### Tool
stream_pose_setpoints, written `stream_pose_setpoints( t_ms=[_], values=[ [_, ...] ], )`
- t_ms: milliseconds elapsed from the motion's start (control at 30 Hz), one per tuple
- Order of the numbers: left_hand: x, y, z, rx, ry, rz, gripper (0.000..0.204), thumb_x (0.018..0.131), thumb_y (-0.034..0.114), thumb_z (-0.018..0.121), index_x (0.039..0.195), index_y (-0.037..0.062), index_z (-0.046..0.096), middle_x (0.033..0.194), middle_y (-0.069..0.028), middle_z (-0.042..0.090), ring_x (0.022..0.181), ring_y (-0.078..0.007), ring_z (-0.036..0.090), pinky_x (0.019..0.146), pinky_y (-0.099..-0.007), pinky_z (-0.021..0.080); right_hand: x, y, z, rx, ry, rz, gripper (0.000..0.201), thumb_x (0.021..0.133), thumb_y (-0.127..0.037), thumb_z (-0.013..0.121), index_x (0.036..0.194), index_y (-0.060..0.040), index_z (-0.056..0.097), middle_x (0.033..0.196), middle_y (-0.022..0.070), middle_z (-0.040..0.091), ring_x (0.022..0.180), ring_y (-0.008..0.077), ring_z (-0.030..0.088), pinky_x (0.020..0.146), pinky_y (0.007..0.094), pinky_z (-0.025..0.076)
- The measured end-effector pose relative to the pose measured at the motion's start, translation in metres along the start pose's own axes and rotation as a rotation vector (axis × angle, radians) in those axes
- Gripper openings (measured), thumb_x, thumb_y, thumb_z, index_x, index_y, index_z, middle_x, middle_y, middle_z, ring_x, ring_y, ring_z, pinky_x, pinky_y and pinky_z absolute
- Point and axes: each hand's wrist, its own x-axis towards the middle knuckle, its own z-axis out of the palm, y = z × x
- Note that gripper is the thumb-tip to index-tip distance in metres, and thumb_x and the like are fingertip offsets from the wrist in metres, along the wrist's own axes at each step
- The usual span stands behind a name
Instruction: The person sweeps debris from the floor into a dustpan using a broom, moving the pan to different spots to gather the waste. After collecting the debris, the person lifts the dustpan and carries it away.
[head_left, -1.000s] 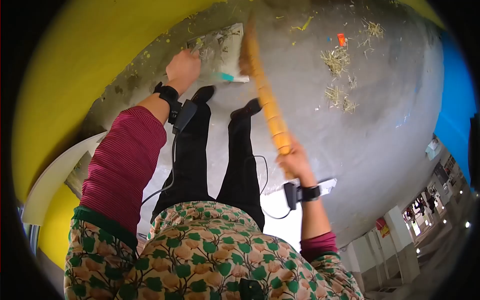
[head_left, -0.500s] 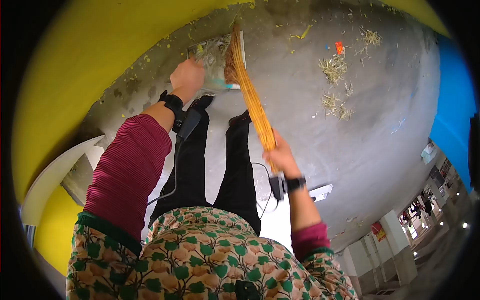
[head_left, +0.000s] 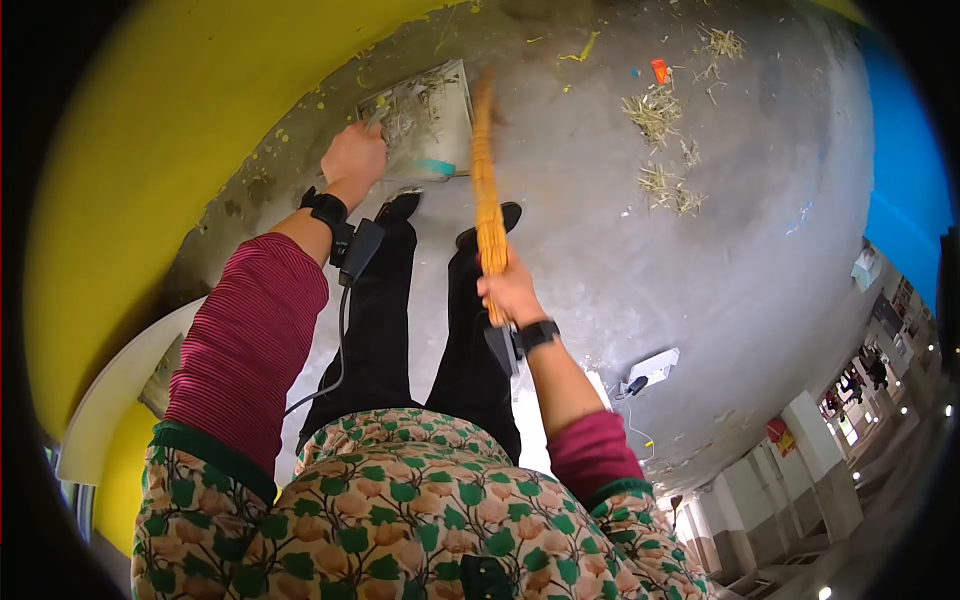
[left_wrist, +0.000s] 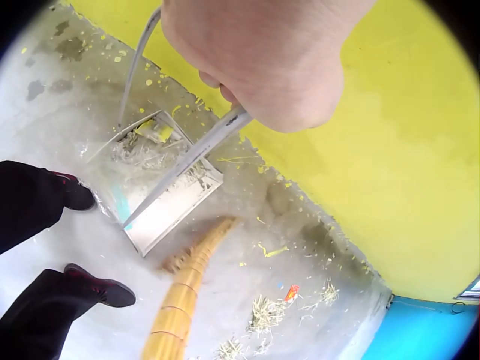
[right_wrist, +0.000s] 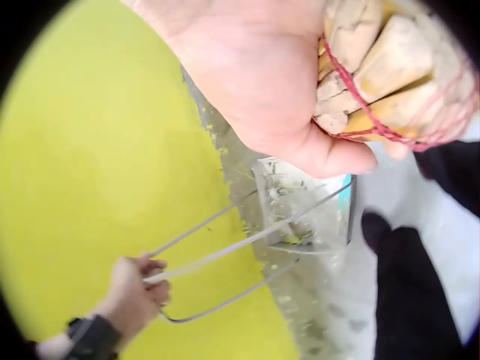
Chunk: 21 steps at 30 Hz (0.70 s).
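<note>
My left hand [head_left: 352,158] grips the long wire handle [left_wrist: 180,161] of a metal dustpan [head_left: 425,125] that sits on the concrete floor by the yellow wall; straw litter lies in its tray [left_wrist: 161,191]. My right hand [head_left: 512,293] grips the bound end of a yellow straw broom [head_left: 484,180], whose tip points at the dustpan's open side. In the right wrist view my right hand [right_wrist: 300,105] clasps the broom's tied butt [right_wrist: 390,75], and my left hand [right_wrist: 135,296] shows on the handle [right_wrist: 240,244].
Clumps of straw [head_left: 662,115] and an orange scrap [head_left: 659,71] lie on the grey floor [head_left: 720,250] to the right. My black shoes [head_left: 400,205] stand just behind the dustpan. A white power strip [head_left: 652,368] lies near. A yellow wall [head_left: 150,120] bounds the left.
My right hand has drawn the broom back toward my legs, and its tip has left the dustpan's tray. The left hand keeps its hold on the dustpan handle.
</note>
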Motion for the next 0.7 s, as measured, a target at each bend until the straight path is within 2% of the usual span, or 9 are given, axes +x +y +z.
stream_pose_setpoints(
  t_ms=[67, 100, 133, 233, 333, 433, 533, 633, 700],
  values=[
    [0.001, 0.001, 0.0, 0.043, 0.019, -0.02, 0.037, 0.082, 0.035, 0.04, 0.096, 0.0064, 0.058, 0.094, -0.0192, 0.059, 0.09, -0.0347, 0.055, 0.077, -0.0417, 0.043, -0.037, 0.006, -0.018, 0.066, -0.053, -0.043, 0.056, 0.055, 0.003, 0.055, 0.109, -0.0102, 0.046, 0.076, 0.0041, 0.056, 0.048, 0.0125, 0.05, 0.042, 0.0257, 0.042],
    [0.003, 0.001, -0.001, 0.043, 0.018, -0.015, 0.037, 0.082, 0.035, 0.04, 0.096, 0.0064, 0.058, 0.094, -0.0192, 0.059, 0.09, -0.0347, 0.055, 0.077, -0.0417, 0.043, -0.053, 0.013, -0.028, 0.087, 0.025, -0.065, 0.062, 0.055, 0.003, 0.056, 0.114, -0.0114, 0.046, 0.084, 0.0039, 0.058, 0.053, 0.013, 0.053, 0.045, 0.0242, 0.043],
    [0.003, 0.001, -0.002, 0.051, 0.005, -0.029, 0.037, 0.082, 0.035, 0.04, 0.096, 0.0064, 0.058, 0.094, -0.0191, 0.059, 0.09, -0.0348, 0.055, 0.077, -0.0417, 0.043, -0.06, 0.019, -0.044, -0.209, 0.092, -0.124, 0.07, 0.054, 0.003, 0.056, 0.121, -0.0117, 0.042, 0.089, 0.0054, 0.06, 0.06, 0.0142, 0.057, 0.051, 0.0255, 0.046],
    [0.001, 0.001, -0.001, 0.032, -0.015, -0.018, 0.037, 0.082, 0.035, 0.04, 0.098, 0.0064, 0.058, 0.095, -0.019, 0.058, 0.092, -0.0349, 0.054, 0.078, -0.0417, 0.042, -0.053, 0.026, -0.085, -0.393, 0.428, -0.039, 0.071, 0.057, -0.002, 0.058, 0.124, -0.0105, 0.037, 0.08, 0.013, 0.06, 0.062, 0.0225, 0.059, 0.056, 0.0328, 0.049],
    [0.005, 0.0, 0.002, 0.016, 0.015, -0.006, 0.038, 0.081, 0.035, 0.04, 0.099, 0.007, 0.058, 0.097, -0.019, 0.058, 0.094, -0.0349, 0.053, 0.079, -0.0417, 0.042, 0.0, 0.013, -0.111, -0.235, 0.387, 0.033, 0.057, 0.056, -0.004, 0.059, 0.111, -0.0061, 0.043, 0.078, 0.0165, 0.06, 0.063, 0.0271, 0.06, 0.056, 0.0346, 0.049],
    [0.017, -0.008, 0.007, 0.053, 0.033, 0.002, 0.038, 0.081, 0.036, 0.041, 0.101, 0.0079, 0.057, 0.099, -0.0189, 0.057, 0.095, -0.035, 0.052, 0.08, -0.0416, 0.041, 0.035, 0.035, -0.065, -0.329, 0.398, 0.015, 0.047, 0.054, -0.006, 0.06, 0.099, -0.0066, 0.046, 0.073, 0.0154, 0.058, 0.062, 0.029, 0.059, 0.054, 0.0357, 0.048],
    [0.025, -0.017, 0.017, 0.044, 0.052, 0.026, 0.038, 0.08, 0.037, 0.042, 0.098, 0.0079, 0.058, 0.098, -0.0184, 0.057, 0.094, -0.0349, 0.053, 0.079, -0.0412, 0.041, 0.021, 0.053, -0.013, -0.172, 0.254, 0.01, 0.046, 0.054, -0.003, 0.06, 0.098, -0.0063, 0.047, 0.07, 0.011, 0.057, 0.055, 0.0238, 0.057, 0.049, 0.0335, 0.047],
    [0.034, -0.009, 0.011, 0.001, -0.032, 0.078, 0.038, 0.079, 0.039, 0.043, 0.089, 0.0065, 0.06, 0.091, -0.0174, 0.059, 0.091, -0.0344, 0.054, 0.077, -0.0409, 0.041, -0.025, 0.05, -0.042, 0.141, 0.059, 0.001, 0.047, 0.055, 0.001, 0.058, 0.1, -0.0068, 0.047, 0.072, 0.0096, 0.057, 0.048, 0.0163, 0.054, 0.045, 0.0285, 0.045],
    [0.036, 0.001, 0.018, -0.043, -0.134, 0.126, 0.041, 0.078, 0.043, 0.045, 0.077, 0.0049, 0.061, 0.082, -0.0168, 0.061, 0.085, -0.0335, 0.056, 0.074, -0.0408, 0.041, -0.055, 0.078, -0.068, -0.165, 0.286, -0.104, 0.051, 0.056, -0.002, 0.059, 0.105, -0.0087, 0.047, 0.073, 0.0092, 0.058, 0.051, 0.0164, 0.055, 0.046, 0.0287, 0.045]
  ],
)
